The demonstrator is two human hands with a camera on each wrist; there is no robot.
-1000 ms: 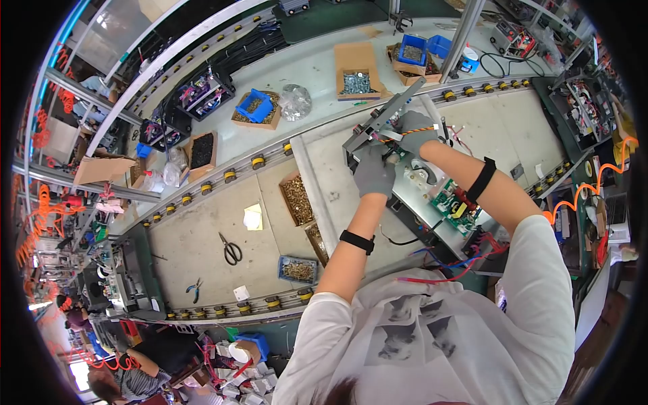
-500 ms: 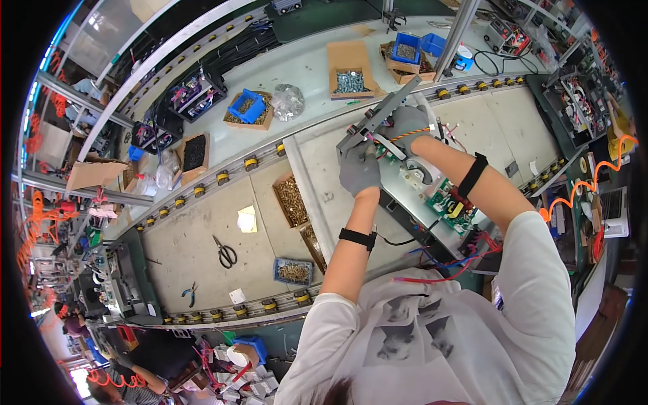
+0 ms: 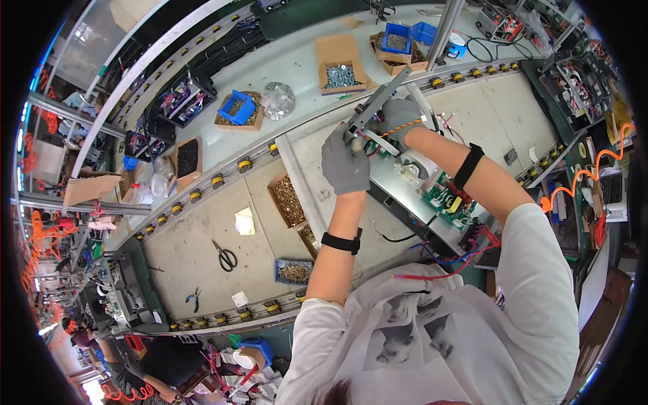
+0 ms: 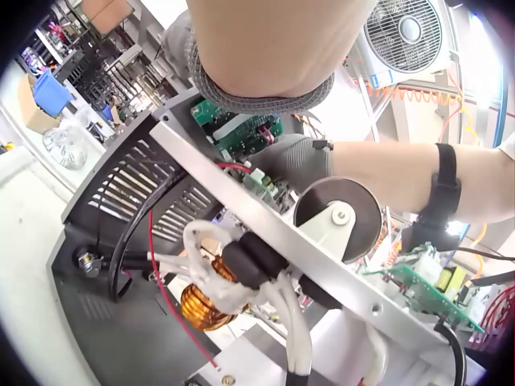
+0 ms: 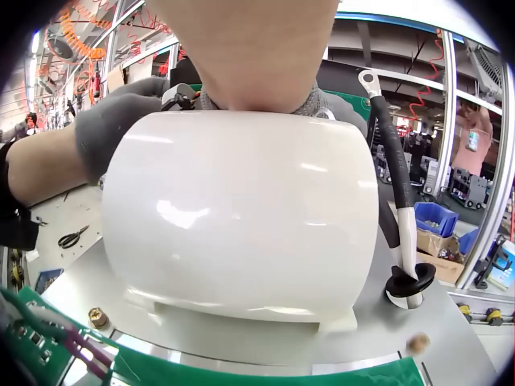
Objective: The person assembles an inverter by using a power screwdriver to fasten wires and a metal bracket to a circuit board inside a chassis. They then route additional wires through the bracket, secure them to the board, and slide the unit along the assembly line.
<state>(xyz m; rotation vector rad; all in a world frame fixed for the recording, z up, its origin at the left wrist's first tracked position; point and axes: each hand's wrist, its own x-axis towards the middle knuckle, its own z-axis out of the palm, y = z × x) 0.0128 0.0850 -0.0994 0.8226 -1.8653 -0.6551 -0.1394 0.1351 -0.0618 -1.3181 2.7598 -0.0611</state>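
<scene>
A dark grey panel stands tilted at the far end of an opened electrical unit with a metal chassis. My gloved left hand holds the panel's near left end, fingers bent at its edge. Behind the panel is my gloved right hand, beside an orange-and-black twisted wire; its fingertips are hidden. In the left wrist view the right hand reaches in near a green circuit board. A copper-wound coil sits below. A large white rounded part fills the right wrist view.
Boxes of brass fasteners stand left of the unit, with scissors and pliers farther left. Roller rails edge the bench. A screw carton and blue bins line the back shelf. Loose red cables hang near my body.
My left hand has shifted left, from inside the panel to its near left end. The right hand stays behind the panel. The head view has drifted slightly, moving the scene left.
</scene>
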